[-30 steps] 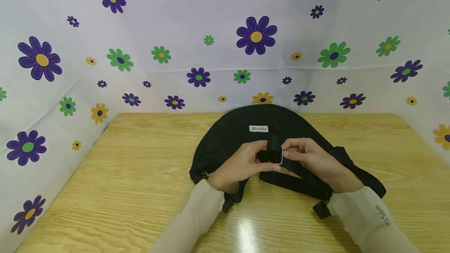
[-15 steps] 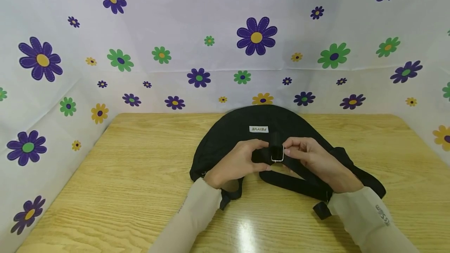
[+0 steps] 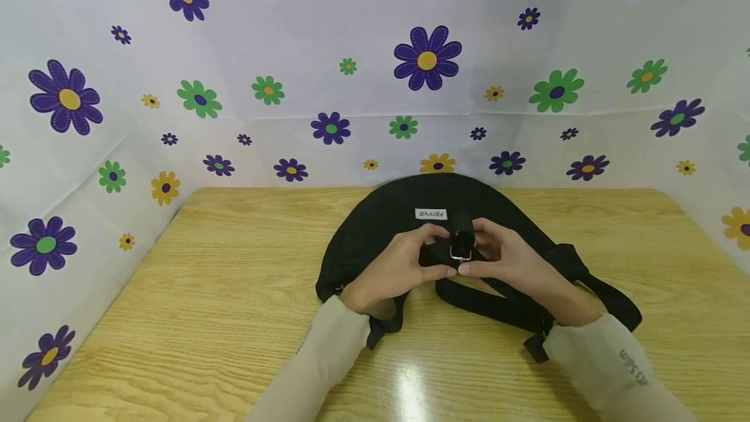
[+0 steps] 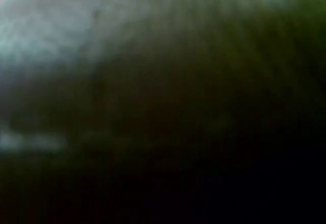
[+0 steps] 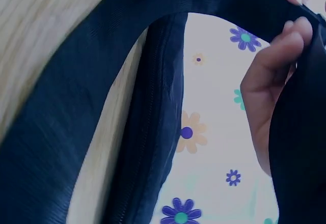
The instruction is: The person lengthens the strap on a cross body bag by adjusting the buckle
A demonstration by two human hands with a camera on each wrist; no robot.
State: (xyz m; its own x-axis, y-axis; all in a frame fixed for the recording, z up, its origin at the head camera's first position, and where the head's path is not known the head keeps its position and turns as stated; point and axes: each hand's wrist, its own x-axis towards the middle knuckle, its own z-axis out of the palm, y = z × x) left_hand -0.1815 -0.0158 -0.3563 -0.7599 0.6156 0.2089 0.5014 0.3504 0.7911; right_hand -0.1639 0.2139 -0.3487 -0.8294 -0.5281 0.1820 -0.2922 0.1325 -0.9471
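Observation:
A black crescent-shaped bag point(image 3: 363, 246) with a white label point(image 3: 430, 214) lies on the wooden table. Over its near side, both hands work at its black webbing strap point(image 3: 489, 305) and a silver-coloured metal buckle point(image 3: 460, 256). My left hand point(image 3: 392, 272) pinches the strap just left of the buckle, thumb below and fingers above. From the right, my right hand point(image 3: 518, 266) holds strap and buckle, its thumb tip beneath the metal frame. A strap loop rises through the buckle. Fingertips point(image 5: 293, 40) close on the strap in the right wrist view. Dark blur fills the left wrist view.
Bare wood of the table point(image 3: 205, 318) spreads left of the bag and in front of it. Behind stands a white cloth point(image 3: 305, 51) printed with flowers. A dark strap end point(image 3: 535, 347) lies beside the right sleeve.
The buckle has turned so its frame faces the viewer more, and sits slightly higher. My right thumb has shifted from the buckle's right side to below it.

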